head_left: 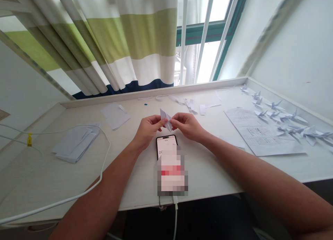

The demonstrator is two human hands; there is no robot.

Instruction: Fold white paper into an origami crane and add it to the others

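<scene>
The left hand (pixel 148 129) and the right hand (pixel 187 126) meet near the middle of the table (pixel 142 176), both grasping one small piece of folded white paper (pixel 164 115) between thumb and fingers. The paper lies directly between the two hands, tilted, with one point rising above the fingertips and another reaching down below them, just beyond the top edge of a phone (pixel 168 143). The fingertips cover part of its sides, so the inner folds are hard to make out, and whether it touches the table I cannot tell. The other fingers of each hand curl inward and are partly hidden. The phone's lower portion is blotted out by coarse blocks, leaving only the start of some digits showing. Over to the right, a sheet of paper (pixel 260 139) carries writing too small to read; folded paper birds (pixel 273 105) stand on and around it, those at the far right crowding together and running off the edge of the view. To the left, a white cable (pixel 110 143) loops past a stack of paper (pixel 78 143) and crosses the left forearm. Both forearms are cut off below.
</scene>
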